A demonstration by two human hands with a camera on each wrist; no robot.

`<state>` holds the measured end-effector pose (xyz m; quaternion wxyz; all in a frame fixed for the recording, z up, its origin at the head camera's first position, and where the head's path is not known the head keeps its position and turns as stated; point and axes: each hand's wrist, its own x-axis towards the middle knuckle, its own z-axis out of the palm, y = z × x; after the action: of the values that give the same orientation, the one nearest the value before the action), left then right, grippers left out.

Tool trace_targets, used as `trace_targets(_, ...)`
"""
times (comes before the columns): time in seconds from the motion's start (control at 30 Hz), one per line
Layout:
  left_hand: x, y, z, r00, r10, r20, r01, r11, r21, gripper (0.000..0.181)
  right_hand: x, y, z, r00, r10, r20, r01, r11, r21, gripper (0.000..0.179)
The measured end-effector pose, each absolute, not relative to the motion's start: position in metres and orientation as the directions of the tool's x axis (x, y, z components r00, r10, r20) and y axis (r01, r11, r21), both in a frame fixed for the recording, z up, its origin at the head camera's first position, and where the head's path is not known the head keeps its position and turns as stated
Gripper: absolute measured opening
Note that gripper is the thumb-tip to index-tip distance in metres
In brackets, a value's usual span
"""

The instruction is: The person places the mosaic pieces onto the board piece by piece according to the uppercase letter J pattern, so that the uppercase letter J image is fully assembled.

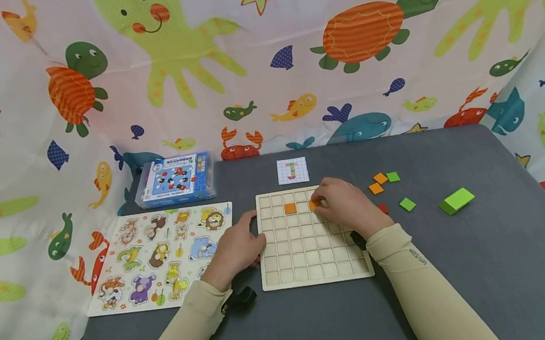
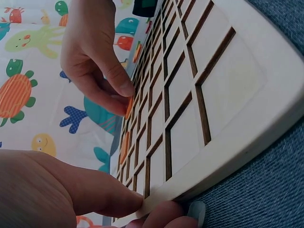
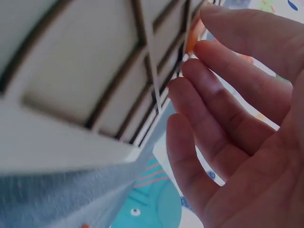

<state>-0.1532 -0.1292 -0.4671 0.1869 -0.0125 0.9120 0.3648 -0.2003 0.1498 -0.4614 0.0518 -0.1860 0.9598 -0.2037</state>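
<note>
A pale wooden grid board (image 1: 314, 283) lies on the table in the head view. My left hand (image 1: 237, 249) grips its left edge; in the left wrist view the thumb (image 2: 111, 194) lies on the rim and fingertips show below it. Between thumb and index finger, my right hand (image 1: 348, 203) pinches an orange square tile (image 1: 313, 205) at the board's upper part. That tile (image 3: 192, 40) is partly hidden by the fingers in the right wrist view. Another orange square tile (image 1: 290, 208) sits in a cell to its left. Behind the board lies a small card (image 1: 292, 171) with a coloured J-shaped pattern.
Right of the board are loose orange tiles (image 1: 376, 188), green tiles (image 1: 407, 204), a red tile (image 1: 383, 208) partly behind the right hand, and a green block (image 1: 457, 201). On the left lie an animal puzzle board (image 1: 154, 254) and a blue boxed set (image 1: 173, 177).
</note>
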Motion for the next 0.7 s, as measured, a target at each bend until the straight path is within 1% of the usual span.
trace_targets(0.1,-0.154,-0.13,-0.466,-0.933,0.114,-0.341,-0.153,0.731,0.665,0.067,-0.199,0.159,-0.455,-0.933,-0.36,-0.018,-0.317,0.844,-0.433,0.027)
trace_targets(0.2,-0.152,-0.131,-0.467,-0.928,0.117,-0.353,-0.161,0.728,0.666,0.066,-0.191,0.178,-0.452,-0.948,-0.318,-0.021,-0.276,0.854,-0.441,0.032)
trace_targets(0.3,-0.152,-0.13,-0.469,-0.923,0.119,-0.365,-0.169,0.727,0.665,0.066,-0.179,0.206,-0.452,-0.962,-0.27,-0.033,-0.232,0.878,-0.419,0.034)
trace_targets(0.43,-0.151,-0.131,-0.469,-0.929,0.118,-0.352,-0.163,0.721,0.674,0.066,-0.163,0.246,-0.452,-0.976,-0.214,-0.048,-0.18,0.906,-0.383,0.036)
trace_targets(0.57,-0.151,-0.13,-0.468,-0.931,0.117,-0.347,-0.163,0.716,0.679,0.066,-0.152,0.279,-0.45,-0.986,-0.156,-0.062,-0.12,0.913,-0.39,0.039)
trace_targets(0.7,-0.152,-0.13,-0.469,-0.928,0.118,-0.354,-0.169,0.714,0.68,0.067,-0.147,0.302,-0.448,-0.991,-0.108,-0.082,-0.068,0.921,-0.383,0.043)
